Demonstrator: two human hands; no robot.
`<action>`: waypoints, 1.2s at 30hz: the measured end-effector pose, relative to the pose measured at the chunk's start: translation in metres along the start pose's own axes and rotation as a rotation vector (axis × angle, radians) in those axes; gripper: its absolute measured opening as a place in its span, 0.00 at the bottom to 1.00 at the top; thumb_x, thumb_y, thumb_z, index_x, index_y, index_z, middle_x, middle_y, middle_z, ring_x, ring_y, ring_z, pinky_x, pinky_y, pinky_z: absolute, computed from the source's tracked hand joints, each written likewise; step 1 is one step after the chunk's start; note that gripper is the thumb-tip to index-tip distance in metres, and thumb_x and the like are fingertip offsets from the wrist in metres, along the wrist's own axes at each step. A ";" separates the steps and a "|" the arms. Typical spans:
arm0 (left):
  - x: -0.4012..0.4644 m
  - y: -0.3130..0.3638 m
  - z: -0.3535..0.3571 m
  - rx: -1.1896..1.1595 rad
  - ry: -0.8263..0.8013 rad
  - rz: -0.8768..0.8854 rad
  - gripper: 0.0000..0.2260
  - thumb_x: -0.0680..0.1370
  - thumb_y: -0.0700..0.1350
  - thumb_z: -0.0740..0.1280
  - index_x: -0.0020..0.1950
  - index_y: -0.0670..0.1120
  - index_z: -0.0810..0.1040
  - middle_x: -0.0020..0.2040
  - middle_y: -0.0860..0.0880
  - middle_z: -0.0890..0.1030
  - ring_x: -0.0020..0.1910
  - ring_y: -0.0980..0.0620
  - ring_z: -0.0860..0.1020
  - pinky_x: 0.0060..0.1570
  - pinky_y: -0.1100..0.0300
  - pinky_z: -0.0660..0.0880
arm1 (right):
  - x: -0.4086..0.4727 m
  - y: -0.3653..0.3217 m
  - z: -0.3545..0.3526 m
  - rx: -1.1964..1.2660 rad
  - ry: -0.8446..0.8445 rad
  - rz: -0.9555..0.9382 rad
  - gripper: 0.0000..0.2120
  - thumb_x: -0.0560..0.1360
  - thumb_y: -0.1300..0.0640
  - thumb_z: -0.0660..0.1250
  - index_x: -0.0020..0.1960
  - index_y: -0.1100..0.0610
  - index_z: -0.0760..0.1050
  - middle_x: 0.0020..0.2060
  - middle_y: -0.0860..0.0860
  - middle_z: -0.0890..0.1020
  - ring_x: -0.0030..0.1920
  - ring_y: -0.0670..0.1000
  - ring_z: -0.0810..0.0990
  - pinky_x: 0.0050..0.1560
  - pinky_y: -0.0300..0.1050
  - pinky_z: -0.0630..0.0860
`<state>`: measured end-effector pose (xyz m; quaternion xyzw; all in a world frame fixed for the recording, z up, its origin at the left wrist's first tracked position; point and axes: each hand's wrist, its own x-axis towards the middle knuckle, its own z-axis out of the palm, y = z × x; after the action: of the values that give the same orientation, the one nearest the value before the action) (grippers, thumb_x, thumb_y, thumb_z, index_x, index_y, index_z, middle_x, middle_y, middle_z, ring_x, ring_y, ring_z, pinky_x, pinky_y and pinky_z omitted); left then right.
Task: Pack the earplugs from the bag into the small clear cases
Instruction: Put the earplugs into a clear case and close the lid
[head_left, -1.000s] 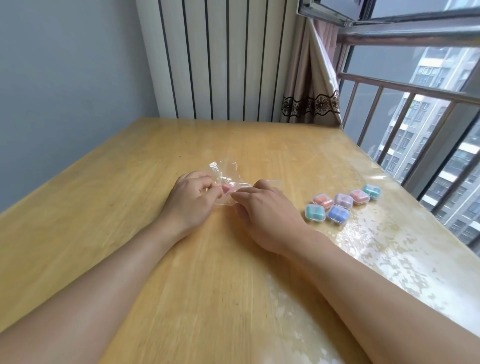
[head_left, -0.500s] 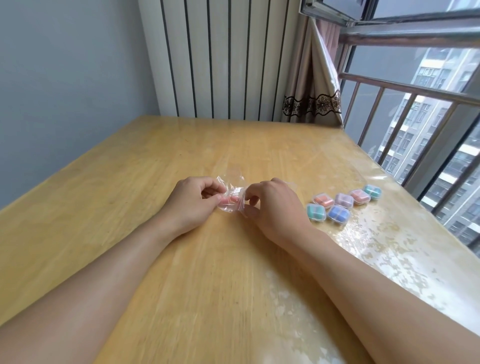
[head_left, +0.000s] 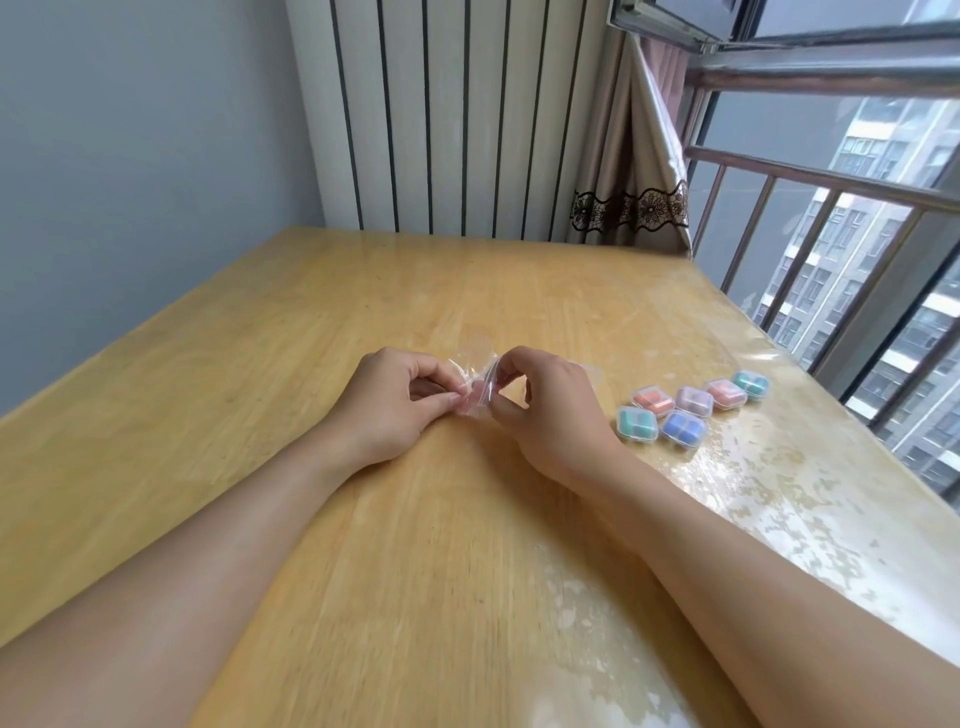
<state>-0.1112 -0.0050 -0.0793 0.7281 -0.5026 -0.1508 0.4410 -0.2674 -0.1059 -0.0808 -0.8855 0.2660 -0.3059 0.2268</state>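
A small clear plastic bag (head_left: 475, 364) with pink earplugs (head_left: 475, 392) inside is held up between both hands over the middle of the wooden table (head_left: 260, 364). My left hand (head_left: 395, 402) pinches its left side and my right hand (head_left: 550, 410) pinches its right side, thumb and forefinger together. To the right lie several small clear cases (head_left: 688, 408) in two short rows, each shut with coloured earplugs inside: teal, blue, orange, lilac, pink, teal. A flat clear piece (head_left: 592, 371) shows just behind my right hand.
The table's right edge runs along a window with a metal railing (head_left: 831, 218). A curtain (head_left: 634, 171) hangs at the far right corner, and a striped white panel (head_left: 441, 114) stands behind the table. A grey wall is on the left.
Both hands have lifted the bag off the table and drawn it up between their fingertips. The right hand has risen from lying flat to pinching the bag's right side.
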 end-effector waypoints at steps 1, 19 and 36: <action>0.000 0.000 0.000 -0.009 -0.011 -0.006 0.03 0.74 0.40 0.75 0.45 0.47 0.86 0.42 0.53 0.87 0.42 0.62 0.85 0.44 0.74 0.74 | 0.000 -0.002 -0.001 0.025 -0.010 -0.005 0.03 0.77 0.57 0.70 0.46 0.52 0.76 0.44 0.44 0.83 0.38 0.30 0.73 0.40 0.27 0.66; -0.005 0.004 0.002 -0.002 -0.080 0.018 0.06 0.74 0.38 0.75 0.42 0.48 0.81 0.41 0.54 0.86 0.42 0.62 0.85 0.46 0.71 0.76 | 0.003 -0.002 -0.009 0.343 -0.068 0.104 0.03 0.76 0.63 0.70 0.47 0.57 0.77 0.38 0.47 0.83 0.30 0.39 0.74 0.35 0.31 0.69; -0.004 0.008 0.006 -0.043 -0.019 -0.087 0.02 0.73 0.45 0.75 0.41 0.52 0.87 0.38 0.51 0.87 0.46 0.51 0.86 0.57 0.49 0.80 | 0.000 -0.006 -0.010 0.168 -0.075 0.096 0.08 0.70 0.55 0.78 0.43 0.56 0.79 0.33 0.43 0.83 0.31 0.34 0.77 0.40 0.32 0.67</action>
<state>-0.1224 -0.0052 -0.0774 0.7383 -0.4713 -0.1876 0.4445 -0.2720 -0.1036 -0.0704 -0.8606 0.2729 -0.2824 0.3244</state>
